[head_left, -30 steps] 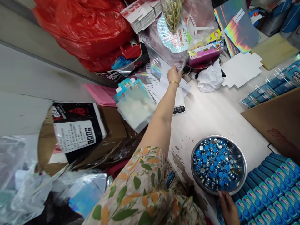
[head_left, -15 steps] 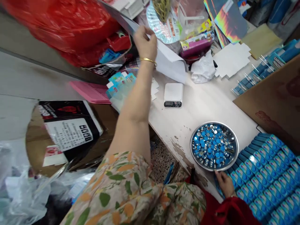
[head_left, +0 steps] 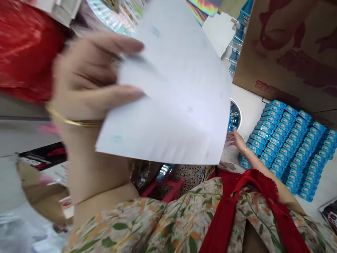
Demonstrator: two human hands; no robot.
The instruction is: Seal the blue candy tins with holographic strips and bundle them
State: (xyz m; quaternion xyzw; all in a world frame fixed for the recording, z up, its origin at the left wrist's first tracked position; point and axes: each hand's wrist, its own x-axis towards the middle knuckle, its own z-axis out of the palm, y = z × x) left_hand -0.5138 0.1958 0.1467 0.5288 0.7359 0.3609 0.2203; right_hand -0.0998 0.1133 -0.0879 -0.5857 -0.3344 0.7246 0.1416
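- The left hand [head_left: 86, 77] holds the white sheet [head_left: 181, 105] at its left side; thumb and forefinger lie spread across its face, with paper showing between their tips.
- The white sheet is raised and tilted; its bottom edge runs roughly crosswise, its right edge leans up and leftward; the top passes out of view, so its long axis cannot be told; its few pale marks are too faint to read.
- Just right of the sheet, the right hand [head_left: 236, 139] has loosely spread fingers, near the rim of the metal bowl [head_left: 240, 114]; whether they touch cannot be told; the sheet partly hides the bowl and its blue and silvery caps [head_left: 232, 121].
- Farther right of the sheet stand rows of blue boxes [head_left: 284, 147], their print too small to read; a strip of pale worktop [head_left: 247, 105] shows between them and the bowl.
- Upper right of the sheet, the cardboard box [head_left: 295, 49] bears blurred red lettering; beside it, blue packs [head_left: 243, 17] show "CAR", cut off.
- Left of the sheet lies a red plastic bag [head_left: 26, 52]; below that, black packaging [head_left: 34, 156] carries blurred white letters.
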